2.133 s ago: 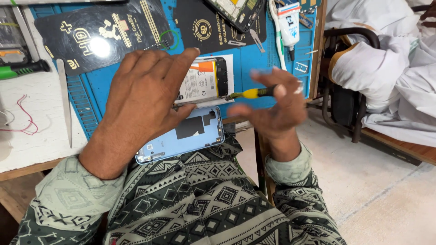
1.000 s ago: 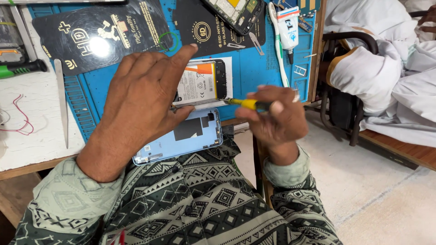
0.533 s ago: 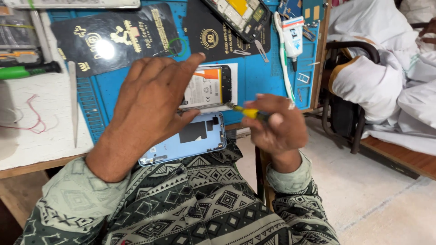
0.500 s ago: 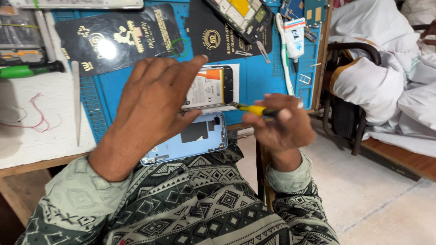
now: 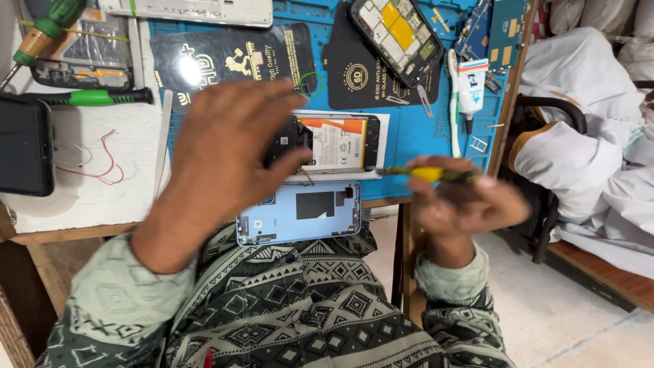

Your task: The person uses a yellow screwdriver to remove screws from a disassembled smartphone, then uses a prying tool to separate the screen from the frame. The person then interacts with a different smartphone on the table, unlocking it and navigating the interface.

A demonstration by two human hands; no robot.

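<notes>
yellow screwdriver (image 5: 428, 174) pinched in my right hand (image 5: 463, 204); left hand (image 5: 225, 157), fingers spread, steadies the opened phone (image 5: 327, 142). a slip could gouge the battery.

Two opened phones (image 5: 325, 143), three screwdrivers (image 5: 429, 174).

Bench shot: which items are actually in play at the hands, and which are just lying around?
In play: left hand on opened phone; right hand holding yellow screwdriver; blue back cover.

Lying about: green screwdriver, glue tube, second opened phone, black tablet.
</notes>
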